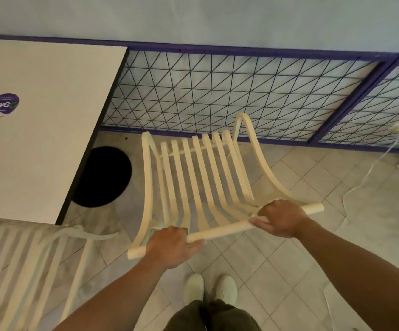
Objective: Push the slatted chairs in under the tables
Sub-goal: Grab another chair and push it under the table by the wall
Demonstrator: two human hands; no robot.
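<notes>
Hands first: the left hand [170, 244] and right hand [280, 217] both clench the top rail of the chair [193, 177], which stands on the floor beside the table [50, 115], not under it. Pushed straight, it could hit the fence [217, 91]; swung left, it might clip the table edge.

I saw both forearms bare, with no sleeves, watch or rings on the left hand [170, 244] or right hand [282, 218]. Below them were dark olive trousers [212, 316] and pale, off-white shoes [193, 289] with rounded toes.
</notes>
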